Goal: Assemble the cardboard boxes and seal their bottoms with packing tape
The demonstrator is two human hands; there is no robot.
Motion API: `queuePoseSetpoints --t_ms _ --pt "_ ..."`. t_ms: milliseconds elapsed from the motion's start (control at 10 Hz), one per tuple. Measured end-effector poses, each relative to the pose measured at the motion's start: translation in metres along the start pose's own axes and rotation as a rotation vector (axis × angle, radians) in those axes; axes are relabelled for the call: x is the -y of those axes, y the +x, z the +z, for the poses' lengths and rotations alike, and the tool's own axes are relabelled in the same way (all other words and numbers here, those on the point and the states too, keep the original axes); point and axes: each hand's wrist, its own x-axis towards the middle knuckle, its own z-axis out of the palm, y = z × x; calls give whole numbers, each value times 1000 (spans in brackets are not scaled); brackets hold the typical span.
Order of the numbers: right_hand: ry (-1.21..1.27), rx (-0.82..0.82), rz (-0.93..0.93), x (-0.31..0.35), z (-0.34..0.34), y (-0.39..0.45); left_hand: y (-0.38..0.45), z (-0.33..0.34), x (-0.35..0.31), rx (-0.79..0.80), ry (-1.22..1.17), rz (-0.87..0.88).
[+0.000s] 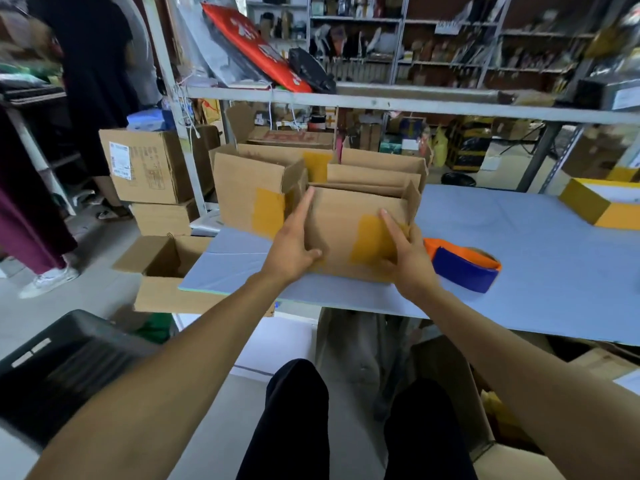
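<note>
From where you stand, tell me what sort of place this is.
Probably a packing or shipping stockroom: metal shelving crammed with goods, cardboard boxes stacked about, and a tape dispenser on the work table.

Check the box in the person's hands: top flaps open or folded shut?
Open. The box between the left hand and right hand has its flaps standing up, with the interior visible.
</note>
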Motion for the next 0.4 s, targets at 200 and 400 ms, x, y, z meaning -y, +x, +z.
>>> queuePoseSetpoints --t_ms 200,400 --pt "-13 -25 68 -7 7 13 15 21 9 28 105 11" --pt "-45 48 60 -4 -4 11 15 16 2 101 214 -20"
